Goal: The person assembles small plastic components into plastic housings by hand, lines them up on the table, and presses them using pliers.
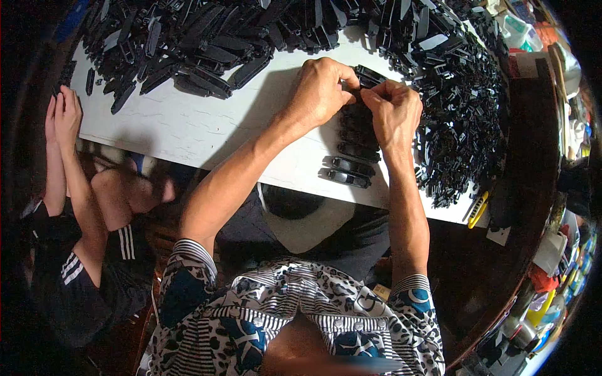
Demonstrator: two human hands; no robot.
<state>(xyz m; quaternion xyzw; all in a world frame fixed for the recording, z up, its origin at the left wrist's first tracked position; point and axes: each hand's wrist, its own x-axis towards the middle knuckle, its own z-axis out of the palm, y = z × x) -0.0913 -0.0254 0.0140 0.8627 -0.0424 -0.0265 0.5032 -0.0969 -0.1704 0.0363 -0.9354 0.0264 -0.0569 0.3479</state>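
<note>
Left hand (pixel 329 91), right hand (pixel 395 113) close together above white worktop (pixel 188 125), both curled in pinch; whether either grips anything, cannot tell. Black pieces (pixel 359 152) in column on worktop, from hands toward near edge. Long black parts (pixel 216 55) heaped beyond; small black parts (pixel 461 119) heaped at right.

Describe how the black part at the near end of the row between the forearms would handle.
The black part is probably stiff, given its crisp outline. Its slim, plastic-looking body suggests it is light. Being long and angular, it would likely slide rather than roll.
</note>
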